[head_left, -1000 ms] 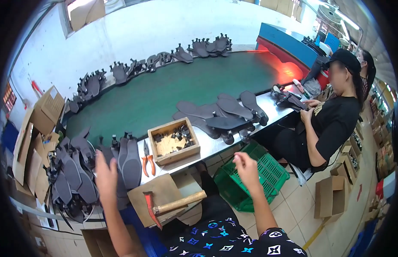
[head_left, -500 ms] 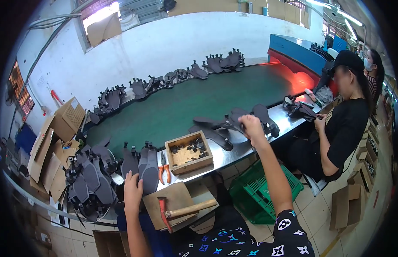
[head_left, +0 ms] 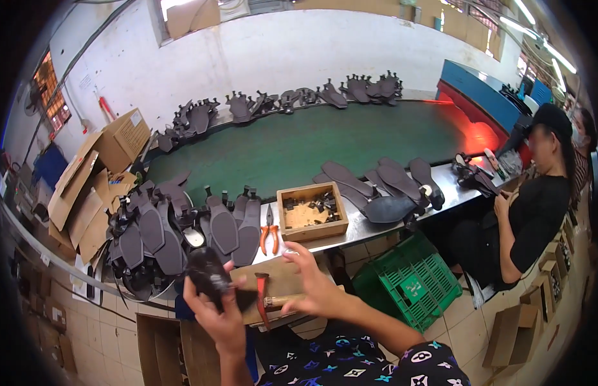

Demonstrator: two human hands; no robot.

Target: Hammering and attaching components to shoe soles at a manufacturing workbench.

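Observation:
My left hand [head_left: 223, 325] is wrapped round a black shoe [head_left: 208, 271], raised in front of me; its exact shape is blurred. To the right of it, my right hand [head_left: 317, 288] is open, fingers apart and nothing in them. Under the hands lies a hammer [head_left: 262, 301] with a red head and wooden handle, on brown boards [head_left: 283, 265] partly hidden by my hands. Orange-handled pliers [head_left: 269, 237] rest on the metal bench edge, beside a wooden box [head_left: 315, 233] of small black pieces. Dark heeled shoes [head_left: 247, 228] stand left of the pliers, soles showing.
A heap of shoes [head_left: 148, 231] fills the left end. More shoes [head_left: 392, 193] lie on the bench at right. The green conveyor belt [head_left: 312, 141] runs behind, with shoes along its far edge. A green crate [head_left: 415, 283] and a seated co-worker [head_left: 537, 206] are at right.
My right hand has come back from the shoes at right toward my left hand. The left hand, empty before, now grips a black shoe. The whole view has shifted.

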